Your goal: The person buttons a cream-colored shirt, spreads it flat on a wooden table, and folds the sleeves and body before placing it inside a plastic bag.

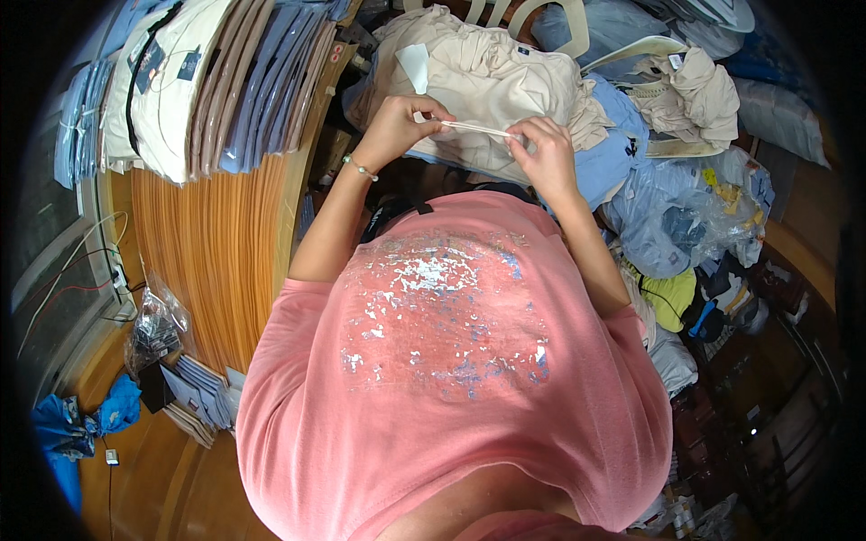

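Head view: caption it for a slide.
Left-hand grip and right-hand grip hold a narrow cream strip between them near heaped cream garments, folded shirts stacked at left.

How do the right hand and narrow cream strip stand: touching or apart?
Touching: the head view shows the right hand pinching the narrow cream strip at one end.

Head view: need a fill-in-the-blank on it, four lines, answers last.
The thin off-white strip spans the gap ____ the left hand and the right hand.
The pale beaded bracelet is on the person's ____ wrist.
The cracked white-and-blue print is on a ____ T-shirt.
The bright yellow-green cloth lies toward the picture's ____ edge.
Missing words: between; left; pink; right.
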A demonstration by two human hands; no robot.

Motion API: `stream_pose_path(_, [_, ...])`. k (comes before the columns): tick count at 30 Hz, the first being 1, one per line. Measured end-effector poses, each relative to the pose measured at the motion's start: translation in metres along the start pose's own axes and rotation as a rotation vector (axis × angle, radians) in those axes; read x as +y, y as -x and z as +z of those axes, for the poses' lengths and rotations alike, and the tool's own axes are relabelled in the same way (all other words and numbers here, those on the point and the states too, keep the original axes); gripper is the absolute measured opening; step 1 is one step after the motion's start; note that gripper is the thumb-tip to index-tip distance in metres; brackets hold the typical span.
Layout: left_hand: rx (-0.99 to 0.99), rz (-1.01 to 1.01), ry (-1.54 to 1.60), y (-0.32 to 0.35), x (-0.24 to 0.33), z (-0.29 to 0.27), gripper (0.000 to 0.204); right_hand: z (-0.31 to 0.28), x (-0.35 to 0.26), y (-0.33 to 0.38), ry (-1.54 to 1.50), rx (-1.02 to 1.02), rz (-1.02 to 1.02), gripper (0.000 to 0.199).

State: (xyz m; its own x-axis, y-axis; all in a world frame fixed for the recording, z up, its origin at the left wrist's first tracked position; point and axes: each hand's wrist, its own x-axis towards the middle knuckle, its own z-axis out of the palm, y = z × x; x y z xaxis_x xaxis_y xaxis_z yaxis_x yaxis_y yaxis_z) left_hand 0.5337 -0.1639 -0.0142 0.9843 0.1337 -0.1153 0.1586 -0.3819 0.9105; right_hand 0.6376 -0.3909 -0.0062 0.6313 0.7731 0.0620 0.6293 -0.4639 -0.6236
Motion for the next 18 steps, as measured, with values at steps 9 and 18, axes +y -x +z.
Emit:
stream_pose_path(9, [-0.193, 0.318, -0.007, 0.004, 0.077, -0.023, 0.012, 0.061, 0.099, -0.064, 0.054, 0.083, 0.042, 0.03])
stream_pose_path(18, [0.632, -0.002, 0.201, -0.011, -0.028, -0.021, 0.039, 0.025, 0.196, -0.063, -0.845, 0.372, 0.562, 0.023])
